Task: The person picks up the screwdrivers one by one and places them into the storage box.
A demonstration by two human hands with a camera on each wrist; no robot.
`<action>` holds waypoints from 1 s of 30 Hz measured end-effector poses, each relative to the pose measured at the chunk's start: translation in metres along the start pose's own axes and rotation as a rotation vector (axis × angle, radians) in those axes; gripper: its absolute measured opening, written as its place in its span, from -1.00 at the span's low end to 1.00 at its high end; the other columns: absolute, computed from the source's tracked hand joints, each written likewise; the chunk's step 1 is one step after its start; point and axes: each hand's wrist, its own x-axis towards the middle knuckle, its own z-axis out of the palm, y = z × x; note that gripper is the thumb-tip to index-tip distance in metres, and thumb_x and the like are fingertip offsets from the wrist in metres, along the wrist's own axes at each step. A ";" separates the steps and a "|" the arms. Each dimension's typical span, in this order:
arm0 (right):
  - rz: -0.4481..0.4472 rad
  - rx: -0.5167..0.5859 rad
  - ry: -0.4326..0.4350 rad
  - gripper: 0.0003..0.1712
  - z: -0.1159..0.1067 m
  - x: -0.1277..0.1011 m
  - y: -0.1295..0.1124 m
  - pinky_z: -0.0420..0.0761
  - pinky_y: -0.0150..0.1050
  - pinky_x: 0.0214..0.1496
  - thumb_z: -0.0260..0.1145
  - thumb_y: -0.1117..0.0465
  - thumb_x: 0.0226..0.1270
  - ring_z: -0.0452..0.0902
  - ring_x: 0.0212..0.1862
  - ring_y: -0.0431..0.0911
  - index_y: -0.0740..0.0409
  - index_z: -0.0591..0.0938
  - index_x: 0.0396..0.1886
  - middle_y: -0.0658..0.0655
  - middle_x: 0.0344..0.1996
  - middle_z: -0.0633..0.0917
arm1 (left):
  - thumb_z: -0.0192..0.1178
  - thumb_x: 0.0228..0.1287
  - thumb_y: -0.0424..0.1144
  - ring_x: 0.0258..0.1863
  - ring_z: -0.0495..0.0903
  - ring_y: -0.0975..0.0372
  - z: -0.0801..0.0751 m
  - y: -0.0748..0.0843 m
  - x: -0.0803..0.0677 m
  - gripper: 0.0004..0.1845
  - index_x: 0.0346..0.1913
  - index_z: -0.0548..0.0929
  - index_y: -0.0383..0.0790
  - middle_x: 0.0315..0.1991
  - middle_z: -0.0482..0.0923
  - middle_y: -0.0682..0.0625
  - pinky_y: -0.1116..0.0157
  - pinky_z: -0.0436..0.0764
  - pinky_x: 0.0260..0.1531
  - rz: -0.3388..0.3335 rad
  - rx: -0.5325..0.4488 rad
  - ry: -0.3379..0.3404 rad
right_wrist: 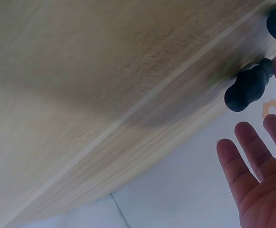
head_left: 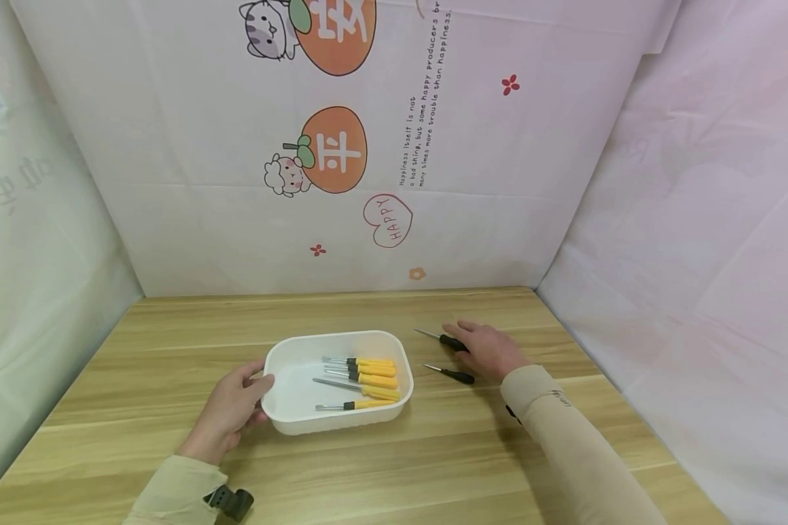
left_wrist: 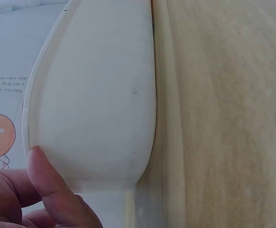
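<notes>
Screwdrivers, black-handled, two: the farther black-handled screwdriver [head_left: 443,339] lies on the wooden table [head_left: 433,452] with its handle just under the fingertips of the right hand [head_left: 489,350], shaft pointing away to the left toward the white tray [head_left: 302,423]; the nearer black-handled screwdriver [head_left: 452,374] lies just beside the same hand on its near side, roughly parallel, long axis running left to right. Right hand is the nearer hand to both; its fingers are straight and slightly spread over the table, clamped on nothing, and the right wrist view shows them apart with a black handle [right_wrist: 248,86] just beyond the fingertips. Left hand [head_left: 233,408] holds the tray's left end, thumb [left_wrist: 45,180] pressed on the rim, fingers curled under the wall. Four yellow-handled screwdrivers [head_left: 368,379] lie inside the tray, handles toward the right. Backdrop writing [head_left: 423,109]: "Happiness itself is not a bad thing, but some happy producers bring many times more trouble than happiness"; heart outline reads "HAPPY" [head_left: 389,221].
</notes>
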 end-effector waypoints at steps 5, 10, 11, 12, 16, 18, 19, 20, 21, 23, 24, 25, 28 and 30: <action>0.016 -0.002 -0.042 -0.31 0.003 0.001 0.003 0.64 0.23 0.23 0.39 0.15 0.49 0.58 0.28 0.30 -0.08 0.43 0.55 0.28 0.46 0.49 | 0.07 0.63 -0.21 -0.42 0.61 0.22 0.000 -0.001 0.000 -0.39 0.59 0.24 -0.33 0.14 0.53 -0.30 0.40 0.64 -0.57 0.000 -0.005 0.001; 0.007 -0.037 -0.042 -0.38 0.004 0.002 0.003 0.63 0.21 0.26 0.39 0.17 0.48 0.59 0.28 0.28 -0.04 0.50 0.49 0.28 0.41 0.54 | 0.07 0.63 -0.21 -0.41 0.61 0.22 0.000 0.000 0.000 -0.40 0.59 0.24 -0.32 0.15 0.53 -0.32 0.40 0.64 -0.56 -0.001 -0.006 0.000; 0.005 -0.042 -0.040 -0.39 0.005 0.002 0.003 0.63 0.21 0.26 0.39 0.18 0.47 0.60 0.28 0.27 -0.04 0.51 0.48 0.28 0.40 0.56 | 0.07 0.63 -0.21 -0.41 0.62 0.22 0.000 0.000 0.000 -0.39 0.59 0.24 -0.33 0.16 0.53 -0.33 0.40 0.65 -0.56 0.000 -0.006 0.000; 0.004 -0.044 -0.038 -0.39 0.005 0.002 0.003 0.64 0.20 0.25 0.39 0.18 0.48 0.61 0.27 0.27 -0.04 0.52 0.48 0.28 0.39 0.57 | 0.07 0.63 -0.21 -0.41 0.62 0.22 0.000 0.000 0.000 -0.39 0.59 0.24 -0.33 0.16 0.53 -0.33 0.40 0.65 -0.56 0.000 -0.007 -0.001; 0.000 -0.051 -0.031 -0.42 0.007 0.003 0.003 0.66 0.19 0.23 0.39 0.19 0.47 0.63 0.25 0.25 -0.06 0.55 0.45 0.27 0.35 0.61 | 0.07 0.62 -0.21 -0.41 0.62 0.22 0.000 0.000 0.000 -0.39 0.59 0.23 -0.33 0.18 0.52 -0.34 0.40 0.65 -0.56 0.001 -0.009 -0.001; 0.003 -0.053 -0.030 -0.43 0.008 0.003 0.004 0.66 0.17 0.24 0.39 0.19 0.47 0.64 0.24 0.24 -0.07 0.56 0.44 0.26 0.33 0.62 | 0.07 0.63 -0.21 -0.41 0.62 0.22 0.000 0.000 0.000 -0.39 0.59 0.23 -0.33 0.19 0.52 -0.34 0.40 0.66 -0.56 0.000 -0.009 -0.002; 0.004 -0.058 -0.031 -0.43 0.008 0.003 0.004 0.66 0.16 0.23 0.39 0.20 0.47 0.64 0.24 0.22 -0.07 0.57 0.44 0.26 0.32 0.63 | 0.07 0.63 -0.21 -0.41 0.62 0.22 0.000 0.000 0.000 -0.39 0.59 0.23 -0.33 0.19 0.52 -0.35 0.40 0.66 -0.56 0.000 -0.008 -0.001; 0.007 -0.063 -0.031 -0.44 0.009 0.003 0.004 0.67 0.14 0.24 0.39 0.20 0.47 0.64 0.24 0.21 -0.07 0.57 0.43 0.25 0.31 0.64 | 0.07 0.63 -0.21 -0.41 0.62 0.22 0.000 0.000 0.000 -0.39 0.59 0.23 -0.33 0.19 0.52 -0.35 0.40 0.66 -0.56 0.000 -0.008 -0.001; 0.009 -0.066 -0.032 -0.44 0.009 0.003 0.004 0.67 0.13 0.23 0.40 0.20 0.47 0.65 0.24 0.19 -0.08 0.57 0.43 0.23 0.30 0.66 | 0.07 0.63 -0.21 -0.41 0.62 0.22 0.000 0.000 0.000 -0.39 0.59 0.23 -0.33 0.19 0.51 -0.35 0.40 0.66 -0.56 0.000 -0.008 -0.001; 0.014 -0.066 -0.033 -0.44 0.010 0.002 0.005 0.68 0.09 0.23 0.40 0.21 0.46 0.66 0.23 0.15 -0.09 0.58 0.43 0.19 0.28 0.68 | 0.07 0.63 -0.21 -0.41 0.62 0.22 0.000 0.000 0.000 -0.39 0.59 0.24 -0.33 0.19 0.51 -0.35 0.40 0.65 -0.56 0.001 -0.007 -0.001; 0.016 -0.067 -0.032 -0.43 0.010 0.002 0.005 0.69 0.08 0.21 0.40 0.21 0.46 0.66 0.23 0.14 -0.10 0.58 0.43 0.16 0.26 0.69 | 0.07 0.63 -0.21 -0.41 0.62 0.22 0.000 0.000 0.000 -0.39 0.59 0.24 -0.33 0.19 0.51 -0.34 0.40 0.65 -0.56 0.000 -0.007 -0.001; 0.016 -0.065 -0.032 -0.43 0.010 0.001 0.005 0.69 0.08 0.21 0.41 0.22 0.45 0.67 0.22 0.13 -0.10 0.58 0.43 0.14 0.25 0.70 | 0.08 0.62 -0.21 -0.41 0.62 0.22 0.000 0.000 0.000 -0.39 0.59 0.24 -0.33 0.18 0.51 -0.34 0.40 0.65 -0.56 0.001 -0.007 -0.001; 0.002 -0.060 -0.021 -0.42 0.011 0.001 0.005 0.71 0.06 0.17 0.43 0.24 0.43 0.69 0.18 0.10 -0.10 0.59 0.41 0.11 0.21 0.73 | 0.08 0.62 -0.21 -0.41 0.62 0.22 0.000 0.000 0.000 -0.39 0.59 0.24 -0.33 0.18 0.51 -0.34 0.40 0.65 -0.57 -0.001 -0.009 -0.001; -0.014 -0.065 -0.011 -0.42 0.011 0.000 0.006 0.72 0.05 0.15 0.44 0.25 0.41 0.71 0.16 0.09 -0.10 0.60 0.39 0.10 0.19 0.74 | 0.08 0.62 -0.21 -0.41 0.62 0.22 0.000 0.000 0.000 -0.39 0.59 0.24 -0.33 0.18 0.51 -0.34 0.40 0.66 -0.57 -0.001 -0.010 -0.001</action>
